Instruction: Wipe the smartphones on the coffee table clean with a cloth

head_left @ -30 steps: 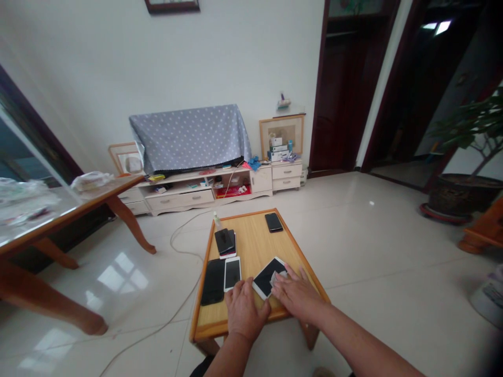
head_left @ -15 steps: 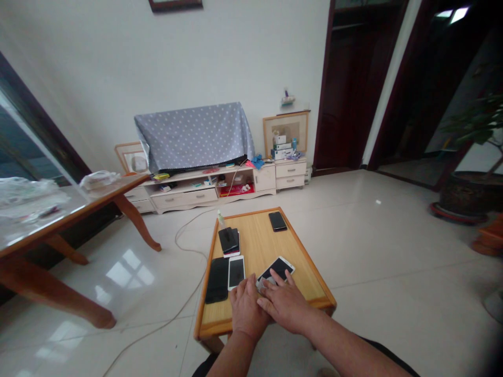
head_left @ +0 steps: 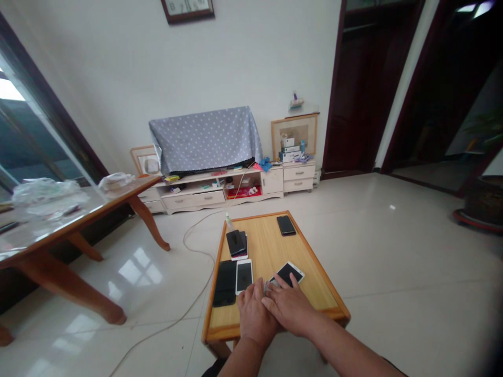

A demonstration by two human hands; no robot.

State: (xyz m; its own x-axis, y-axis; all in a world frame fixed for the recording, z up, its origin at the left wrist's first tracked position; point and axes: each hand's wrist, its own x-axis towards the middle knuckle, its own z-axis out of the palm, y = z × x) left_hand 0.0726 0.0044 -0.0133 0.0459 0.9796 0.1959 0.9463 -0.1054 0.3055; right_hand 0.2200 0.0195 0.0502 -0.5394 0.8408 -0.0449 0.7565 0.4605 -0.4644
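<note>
A white phone with a dark screen (head_left: 290,272) lies at an angle on the low wooden table (head_left: 314,272). My right hand (head_left: 290,310) lies over its near end, fingers pressing a small grey cloth (head_left: 269,286) against it. My left hand (head_left: 256,314) sits close beside, fingers bent at the phone's near corner and touching my right hand. The near part of the phone is hidden under both hands.
On the table's left side are a white phone (head_left: 244,276), a black phone (head_left: 225,283) and a stack of phones (head_left: 237,243). Another black phone (head_left: 286,225) and a small bottle (head_left: 227,220) are at the far end. A cable (head_left: 192,246) trails over the floor; a larger table (head_left: 78,225) stands left.
My right hand has slid with the cloth from the phone's middle back to its near end, up against my left hand. The view has shifted a little.
</note>
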